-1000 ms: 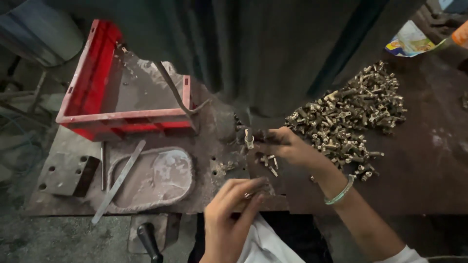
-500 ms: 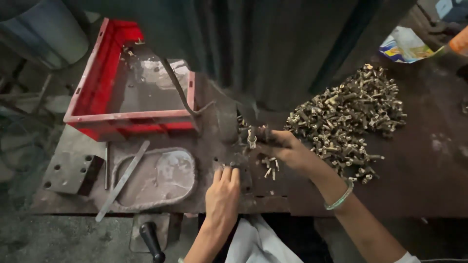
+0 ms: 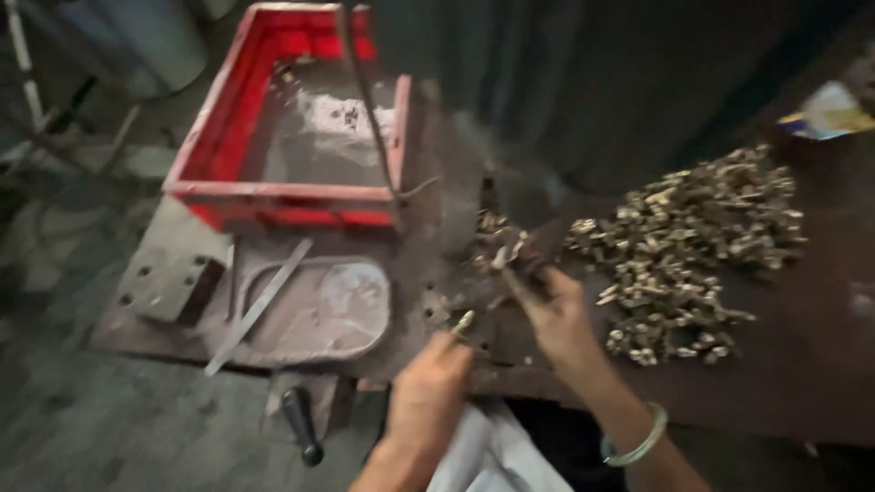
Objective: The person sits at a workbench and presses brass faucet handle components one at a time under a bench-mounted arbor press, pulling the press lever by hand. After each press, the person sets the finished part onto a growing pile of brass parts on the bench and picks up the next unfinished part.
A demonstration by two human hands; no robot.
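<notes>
My left hand (image 3: 428,396) holds a small brass part (image 3: 464,322) pinched at its fingertips, just above the dark metal work plate (image 3: 437,210). My right hand (image 3: 554,310), with a pale green bangle (image 3: 638,445) on the wrist, reaches forward and grips a few small brass parts (image 3: 503,251) near the middle of the plate. A large heap of the same brass parts (image 3: 693,241) lies right of that hand on the bench. The view is blurred by motion.
A red plastic crate (image 3: 283,191) with grey dust inside stands at the back left. A flat metal strip (image 3: 258,306) lies across an oval grey dish (image 3: 355,319). A drilled steel block (image 3: 169,282) sits far left. A black handle (image 3: 301,426) sticks out below the bench.
My left hand has pulled back from the plate and lifted a brass part. The right hand stays at the same spot. The camera has swung, so the crate looks nearer.
</notes>
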